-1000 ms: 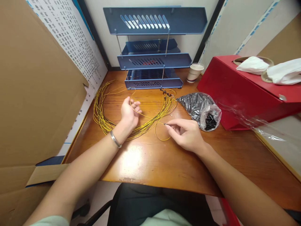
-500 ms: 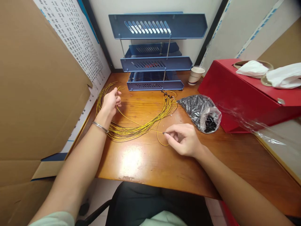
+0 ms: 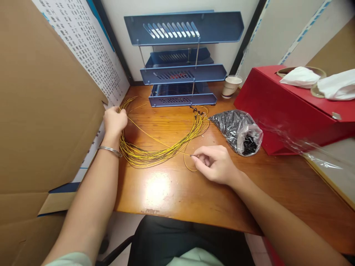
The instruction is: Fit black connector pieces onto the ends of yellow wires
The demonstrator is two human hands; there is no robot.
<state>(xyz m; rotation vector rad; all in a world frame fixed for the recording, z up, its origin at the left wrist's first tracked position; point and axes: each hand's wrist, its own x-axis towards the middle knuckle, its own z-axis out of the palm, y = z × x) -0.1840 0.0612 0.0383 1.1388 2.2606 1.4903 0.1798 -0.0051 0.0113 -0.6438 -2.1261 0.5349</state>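
A bundle of thin yellow wires (image 3: 155, 154) curves across the wooden table, with small black tips gathered at its right end. My right hand (image 3: 215, 164) pinches the black-tipped end of a single yellow wire (image 3: 151, 136) in front of the bundle. That wire runs up and left to my left hand (image 3: 115, 120), which is closed at the bundle's left side. Its fingers are partly hidden; they appear to be around the wires there. Right of the bundle's tips lies a clear plastic bag (image 3: 235, 129) of small black parts, its mouth open.
A blue tiered file tray (image 3: 183, 99) stands at the back, a paper cup (image 3: 231, 87) beside it. On the right is a red box (image 3: 266, 111) with white tissue on top. Brown cardboard (image 3: 50, 111) walls the left side. The table's front edge is near my lap.
My left hand has moved left and slightly down to the bundle's left side, and its fingers have closed. My right hand stays nearly in place, still pinching the wire end.
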